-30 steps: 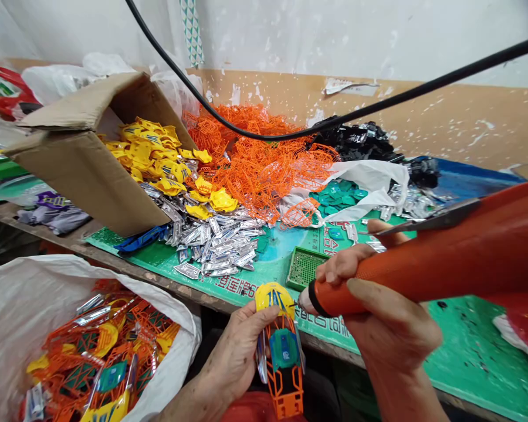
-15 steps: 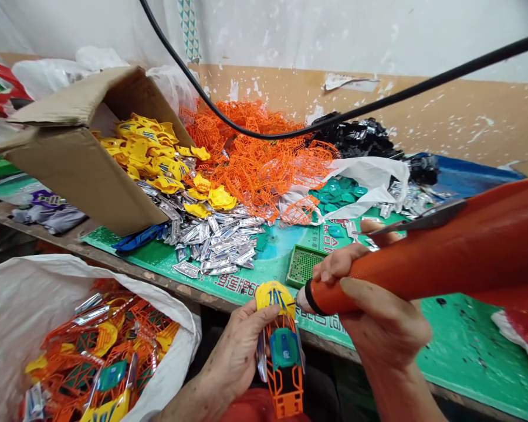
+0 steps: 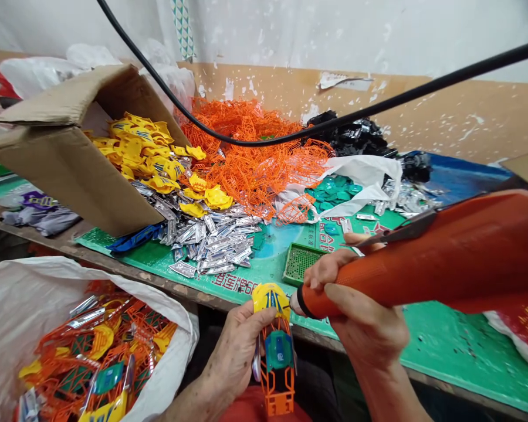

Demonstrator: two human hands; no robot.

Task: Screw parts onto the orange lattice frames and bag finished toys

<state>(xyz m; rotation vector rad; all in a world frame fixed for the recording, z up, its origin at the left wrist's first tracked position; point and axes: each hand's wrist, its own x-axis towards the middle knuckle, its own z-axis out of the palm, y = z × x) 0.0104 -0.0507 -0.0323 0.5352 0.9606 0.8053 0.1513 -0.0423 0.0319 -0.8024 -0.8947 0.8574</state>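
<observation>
My left hand (image 3: 235, 351) is closed round a small toy car (image 3: 276, 351) with an orange lattice frame, a yellow nose and a teal middle piece, held below the bench edge. My right hand (image 3: 361, 310) grips a long orange power screwdriver (image 3: 422, 261), whose tip touches the yellow nose of the toy car. A black cable (image 3: 264, 138) runs up from the tool across the view.
On the green mat (image 3: 457, 346) lie silver parts (image 3: 211, 234), yellow shells (image 3: 145, 152) spilling from a cardboard box (image 3: 66, 158), orange frames (image 3: 255, 152), teal pieces (image 3: 332, 190), black parts (image 3: 356, 135) and a small green tray (image 3: 300, 264). A white bag (image 3: 35, 287) of assembled cars sits at lower left.
Both hands with the toy car and screwdriver have shifted slightly left and down; the screwdriver tip stays against the yellow nose. The view has tilted a little.
</observation>
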